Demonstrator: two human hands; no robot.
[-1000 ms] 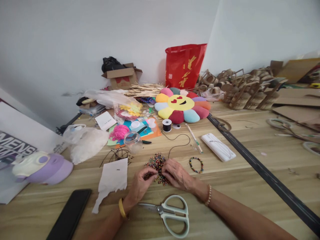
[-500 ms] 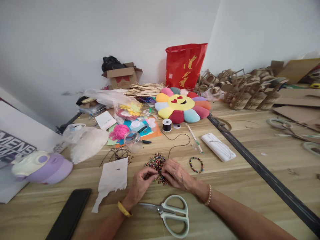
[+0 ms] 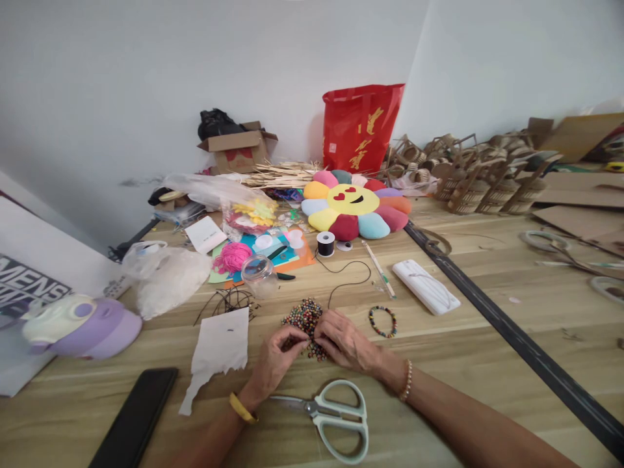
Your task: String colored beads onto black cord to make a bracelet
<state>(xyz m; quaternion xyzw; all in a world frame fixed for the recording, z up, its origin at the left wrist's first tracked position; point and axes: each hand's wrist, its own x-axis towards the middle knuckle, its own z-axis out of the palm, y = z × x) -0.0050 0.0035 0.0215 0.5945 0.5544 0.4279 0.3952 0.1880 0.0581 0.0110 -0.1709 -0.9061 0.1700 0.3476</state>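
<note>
A heap of small multicoloured beads lies on the wooden table, partly hidden by my hands. My left hand is at its near left side, thumb and forefinger pinched; what sits between them is too small to make out. From the right, my right hand meets it fingertip to fingertip, closed in a pinch. A thin black cord winds from a spool and runs in behind my right fingers. A finished-looking beaded bracelet rests right of that hand. Scissors with pale handles lie below both hands.
Left of the beads are a torn white paper, a black phone-like slab and a clear jar. A white power bank-like block lies right. Behind stand a flower cushion and a red bag.
Almost nothing differs; both hands keep their pinch over the beads, with only a very slight shift of the fingertips.
</note>
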